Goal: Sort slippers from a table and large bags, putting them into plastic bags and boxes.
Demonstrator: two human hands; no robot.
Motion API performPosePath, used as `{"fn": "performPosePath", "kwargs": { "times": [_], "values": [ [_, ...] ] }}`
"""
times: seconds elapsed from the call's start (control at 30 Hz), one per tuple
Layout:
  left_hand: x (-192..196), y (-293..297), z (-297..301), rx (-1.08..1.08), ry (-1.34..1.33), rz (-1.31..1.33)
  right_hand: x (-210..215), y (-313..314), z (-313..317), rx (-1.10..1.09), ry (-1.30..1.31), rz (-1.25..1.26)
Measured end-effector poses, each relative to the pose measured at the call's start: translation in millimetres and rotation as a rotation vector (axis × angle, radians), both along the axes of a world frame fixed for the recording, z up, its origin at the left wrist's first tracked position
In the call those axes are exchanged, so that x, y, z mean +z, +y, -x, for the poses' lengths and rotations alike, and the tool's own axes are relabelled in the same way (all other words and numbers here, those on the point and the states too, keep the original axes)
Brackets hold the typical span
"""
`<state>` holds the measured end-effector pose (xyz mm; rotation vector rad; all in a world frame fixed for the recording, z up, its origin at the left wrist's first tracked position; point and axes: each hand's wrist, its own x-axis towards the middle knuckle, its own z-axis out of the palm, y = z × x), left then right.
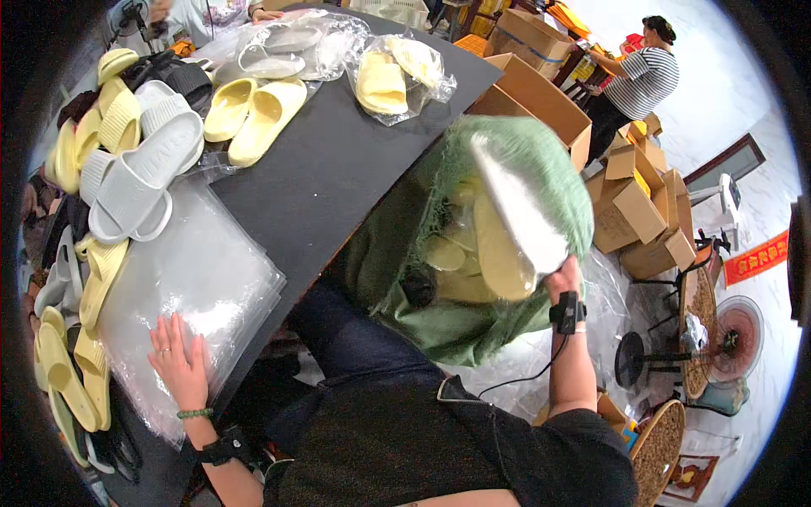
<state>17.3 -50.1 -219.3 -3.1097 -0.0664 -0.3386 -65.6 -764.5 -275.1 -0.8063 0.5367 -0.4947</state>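
My left hand (180,359) lies flat, fingers spread, on a stack of clear plastic bags (203,279) at the near left of the black table (338,160). Out to the right, my right hand (564,277) grips the corner of a clear bag holding yellow slippers (507,245). That bag hangs over the mouth of a large green sack (515,160), in which several more bagged yellow slippers (448,253) lie. The sack stands beside the table's right edge.
Loose white slippers (139,182) and yellow slippers (253,110) pile up on the table's left and far side, with bagged pairs (393,76) beyond. Cardboard boxes (634,203) stack up at the right, where a person in a striped top (642,80) stands. A fan (676,355) sits lower right.
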Motion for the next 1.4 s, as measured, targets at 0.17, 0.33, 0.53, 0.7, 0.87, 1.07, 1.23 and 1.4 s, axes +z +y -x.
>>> {"fn": "performPosePath", "kwargs": {
  "times": [0.17, 0.33, 0.53, 0.7, 0.87, 1.07, 1.23, 1.4],
  "values": [
    [0.8, 4.4, 6.0, 0.050, 0.008, 0.005, 74.2, 44.0, -47.8, -0.003, -0.050, 0.079],
    [7.8, -5.7, 3.6, 0.010, -0.012, 0.067, 99.9, 75.0, -48.7, 0.177, -0.157, -0.156],
    [12.5, -3.8, 9.8, 0.014, -0.060, 0.134, 163.2, 104.1, -130.1, 0.408, -0.366, -0.030],
    [18.0, -4.8, 10.3, 0.039, -0.061, 0.159, 235.4, 203.1, -199.7, 0.255, -0.462, 0.723],
    [14.6, -2.9, 11.7, 0.011, -0.072, 0.177, 239.9, 240.0, -295.6, 0.272, -0.525, 0.282],
    [15.7, -5.7, 7.8, 0.006, -0.101, 0.159, 213.0, 282.3, -394.1, -0.029, -0.536, 0.865],
    [16.6, -5.8, 8.3, 0.001, -0.091, 0.176, 166.7, 340.1, -420.6, 0.202, -0.162, 1.556],
    [16.1, -5.3, 13.0, 0.023, -0.084, 0.159, 159.2, 374.6, -434.1, 0.154, -0.271, 1.930]
  ]
}}
